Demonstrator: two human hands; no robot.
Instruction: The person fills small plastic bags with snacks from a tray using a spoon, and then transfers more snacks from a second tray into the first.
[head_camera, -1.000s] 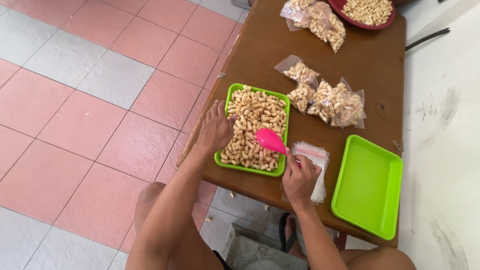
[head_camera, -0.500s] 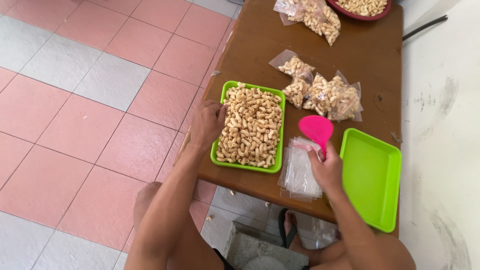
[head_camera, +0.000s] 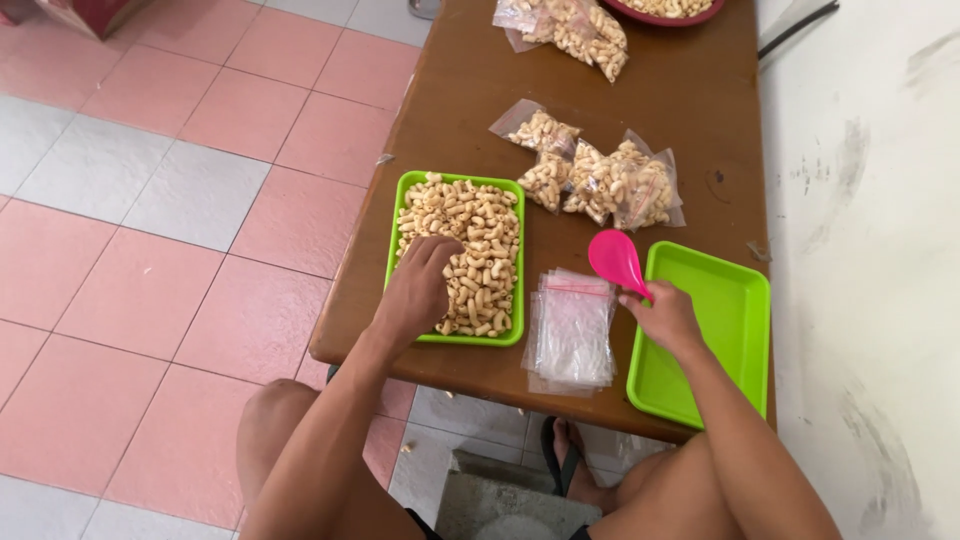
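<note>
My left hand (head_camera: 420, 290) lies flat on the snacks (head_camera: 470, 250) in the green tray (head_camera: 400, 200), fingers loosely spread over the heap, pinching nothing; the tray sits at the worktop's (head_camera: 640, 90) near left edge, close to me. My right hand (head_camera: 665, 315) has its grip closed on the handle of the pink scoop (head_camera: 615, 260), bowl tilted up and empty as far as I can tell, held between the bag stack and the empty tray (head_camera: 735, 320) on my right. The stack of clear flat bags (head_camera: 570, 330) lies between the two trays, within reach of both hands. Filled clear bags (head_camera: 600, 180) lie in a cluster just beyond, more bags (head_camera: 570, 30) at the far end beside a red bowl (head_camera: 665, 12).
</note>
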